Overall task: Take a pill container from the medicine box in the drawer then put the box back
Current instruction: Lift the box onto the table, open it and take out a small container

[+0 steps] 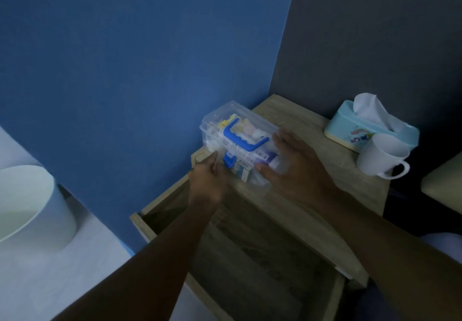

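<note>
A clear plastic medicine box (220, 120) with a blue handle (243, 134) and a blue latch rests on the left part of the wooden nightstand top (312, 195), its lid shut. Packets and small containers show through its walls. My left hand (208, 179) touches the box's near-left corner beside the latch. My right hand (292, 168) lies flat against the box's right end, fingers spread around it. Below both arms the drawer (250, 270) stands pulled out and looks empty inside.
A light-blue tissue box (350, 130) and a white mug (382, 157) stand at the nightstand's right. A blue wall panel rises behind on the left. A pale round bin (30, 210) sits on the floor at the left.
</note>
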A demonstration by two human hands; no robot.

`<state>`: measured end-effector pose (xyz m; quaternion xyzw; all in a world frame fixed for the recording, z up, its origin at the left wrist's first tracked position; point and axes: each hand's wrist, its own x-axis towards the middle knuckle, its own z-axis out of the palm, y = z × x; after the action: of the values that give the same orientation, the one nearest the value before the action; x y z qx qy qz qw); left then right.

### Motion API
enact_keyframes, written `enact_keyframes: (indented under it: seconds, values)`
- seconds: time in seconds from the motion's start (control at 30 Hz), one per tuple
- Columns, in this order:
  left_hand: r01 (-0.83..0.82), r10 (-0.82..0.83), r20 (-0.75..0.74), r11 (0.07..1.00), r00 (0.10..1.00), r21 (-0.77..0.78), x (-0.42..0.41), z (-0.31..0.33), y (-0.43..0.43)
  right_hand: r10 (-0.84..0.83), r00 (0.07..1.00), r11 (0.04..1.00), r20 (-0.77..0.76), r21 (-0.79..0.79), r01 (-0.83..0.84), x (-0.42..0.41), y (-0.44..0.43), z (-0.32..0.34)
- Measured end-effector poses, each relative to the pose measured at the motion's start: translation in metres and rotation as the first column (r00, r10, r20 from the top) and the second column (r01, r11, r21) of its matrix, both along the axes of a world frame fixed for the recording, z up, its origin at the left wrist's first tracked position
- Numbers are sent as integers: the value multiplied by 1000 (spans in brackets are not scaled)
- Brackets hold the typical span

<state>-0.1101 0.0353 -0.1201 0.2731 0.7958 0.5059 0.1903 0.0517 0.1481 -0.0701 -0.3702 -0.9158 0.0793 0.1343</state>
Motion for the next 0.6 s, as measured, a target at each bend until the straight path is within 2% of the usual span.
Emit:
enact_keyframes:
  seconds: [0.1,0.2,0.27,0.33,0.4,0.53,0.6]
  values:
    - [135,-141,-133,990,981,-51,-4,0,-7,-11,1000,995,16,-99,13,6,3,10]
    - [243,-257,-135,964,957,-108,-10,0,-9,-61,997,980,-46,-193,51,5,3,18]
    - [277,-302,-189,950,934,-146,-11,2,-10,-66,980,970,-189,-242,18,4,8,27]
    - [307,-332,-294,943,896,-129,-11,7,-8,-124,926,932,-357,-363,-15,7,16,40]
    - [341,-356,-406,934,842,-110,-12,13,-4,-173,867,910,-467,-412,-40,10,29,50]
    - [342,-423,-512,906,747,-249,-15,17,9,-250,712,955,-656,-289,69,9,56,62]
    - [318,-433,-516,900,739,-299,-15,16,13,-167,673,986,-721,-105,133,9,66,65]
